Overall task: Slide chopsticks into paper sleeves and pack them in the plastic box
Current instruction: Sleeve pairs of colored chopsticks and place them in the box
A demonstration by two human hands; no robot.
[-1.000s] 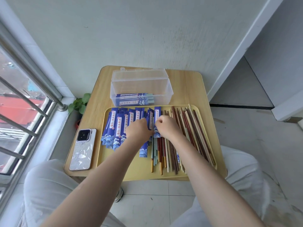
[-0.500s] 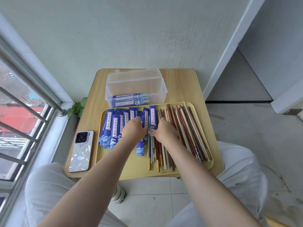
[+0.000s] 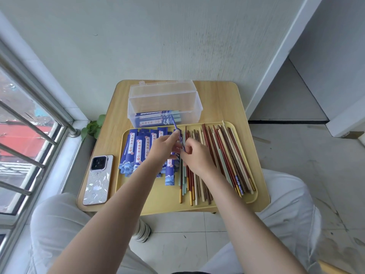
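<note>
A yellow tray point(image 3: 158, 202) holds a pile of blue paper sleeves point(image 3: 136, 149) on its left half and several loose chopsticks point(image 3: 223, 153) on its right half. A single blue sleeve point(image 3: 176, 128) is lifted edge-on above the tray, tilted toward the box. My left hand point(image 3: 165, 144) pinches it near the middle and my right hand point(image 3: 194, 155) grips its lower end. The clear plastic box point(image 3: 165, 103) stands open behind the tray with a few sleeved chopsticks lying in its bottom.
A phone point(image 3: 98, 179) lies face down on the small wooden table point(image 3: 246, 115), left of the tray. A window with metal bars point(image 3: 25, 139) runs along the left, a green plant point(image 3: 92, 127) sits below it, and my knees flank the table.
Both hands were pressed low on the sleeve pile; now they have risen with one sleeve lifted clear and turned on edge between them.
</note>
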